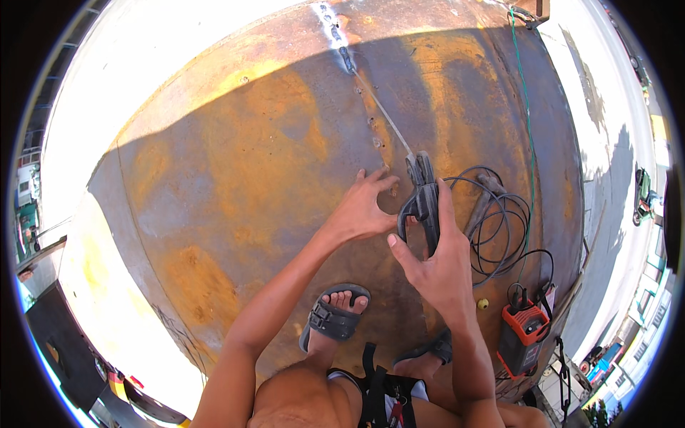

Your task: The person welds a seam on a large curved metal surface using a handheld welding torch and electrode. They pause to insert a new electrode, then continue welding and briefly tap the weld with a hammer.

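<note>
Holding the electrode holder point(427, 207) between thumb and fingers, the right hand point(437, 267), in the head view, points it forward and a little left. The left hand point(367, 203) is just beside it, fingers spread wide and holding nothing; its thumb comes up to the holder's handle, though I cannot tell whether it presses there. Ahead of both hands, the rod point(383, 114) runs from the holder to the near end of a dark bead point(334, 32) on the rusty steel plate point(235, 171); contact at the tip is unclear, and no arc shows. A seam point(374, 128) leads from there back toward the left hand. Looped cable point(503, 239) lies just right of the right hand, with a red-and-black machine point(522, 332) behind it. Good work here would probably call for a firmly seated rod, a steady wrist, a short even gap, free cable, and gloves and covered feet against spatter.
</note>
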The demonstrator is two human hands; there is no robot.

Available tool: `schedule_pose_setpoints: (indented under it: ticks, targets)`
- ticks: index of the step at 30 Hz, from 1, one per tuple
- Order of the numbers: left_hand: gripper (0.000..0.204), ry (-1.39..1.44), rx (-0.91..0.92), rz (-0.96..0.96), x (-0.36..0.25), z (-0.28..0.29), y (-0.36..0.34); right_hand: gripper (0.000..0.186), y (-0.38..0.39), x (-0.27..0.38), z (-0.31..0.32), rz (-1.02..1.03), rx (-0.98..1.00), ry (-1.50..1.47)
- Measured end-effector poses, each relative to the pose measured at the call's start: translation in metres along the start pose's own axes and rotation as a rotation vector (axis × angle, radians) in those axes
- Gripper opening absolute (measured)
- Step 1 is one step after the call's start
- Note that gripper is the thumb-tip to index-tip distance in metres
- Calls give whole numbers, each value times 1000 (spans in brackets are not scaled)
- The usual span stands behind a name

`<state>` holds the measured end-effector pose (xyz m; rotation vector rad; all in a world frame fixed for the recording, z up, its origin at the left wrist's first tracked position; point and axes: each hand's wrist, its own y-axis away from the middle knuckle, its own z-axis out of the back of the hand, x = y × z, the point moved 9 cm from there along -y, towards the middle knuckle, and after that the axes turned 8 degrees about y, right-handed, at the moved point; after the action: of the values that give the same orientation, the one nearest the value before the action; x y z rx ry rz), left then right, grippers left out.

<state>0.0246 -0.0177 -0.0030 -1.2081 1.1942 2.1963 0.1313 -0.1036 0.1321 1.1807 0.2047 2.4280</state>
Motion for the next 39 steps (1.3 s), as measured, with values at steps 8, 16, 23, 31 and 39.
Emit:
schedule_pose_setpoints:
  ticks: [8,16,23,31,39]
  targets:
    - [108,27,-25,-84,10,0,-5,103,0,7,0,-11,24,25]
    - [107,21,-4,15,3,1,-1,103,-1,5,3,0,4,13]
    - [107,42,-50,-80,9,0,-4,102,0,6,2,-8,18,35]
    - [109,58,-58,-108,7,2,-5,102,-2,10,1,10,16,27]
    - [106,-9,-34,-40,10,-1,-3,95,1,-25,-10,-179,33,-515]
